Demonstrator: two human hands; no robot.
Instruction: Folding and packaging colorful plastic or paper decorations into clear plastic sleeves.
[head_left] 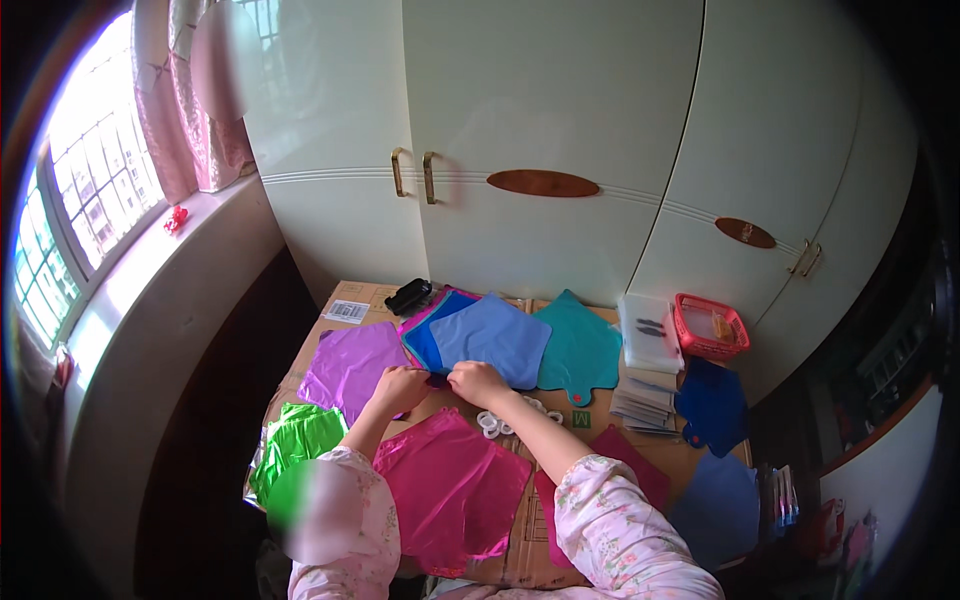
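Note:
My left hand (404, 386) and my right hand (477, 383) are close together over the middle of the table, both with closed fingers. They meet the near edge of a layered pile of thin blue sheets (487, 336). Something dark shows between my fingers, too small to name. A shiny purple sheet (352, 368) lies beside my left hand. Nearer to me is a large crinkled magenta sheet (450, 485), between my forearms. Several white rings (490, 426) lie below my right hand, partly hidden by its forearm. A teal sheet (582, 345) with a rounded tab is to its right.
Cardboard (300, 385) covers the table. A green sheet (305, 440) is at left, a black object (408, 296) at the back. On the right are a red basket (712, 345), clear packets (648, 350), a paper stack (645, 402) and a dark blue sheet (712, 408). White cupboards (550, 110) stand behind.

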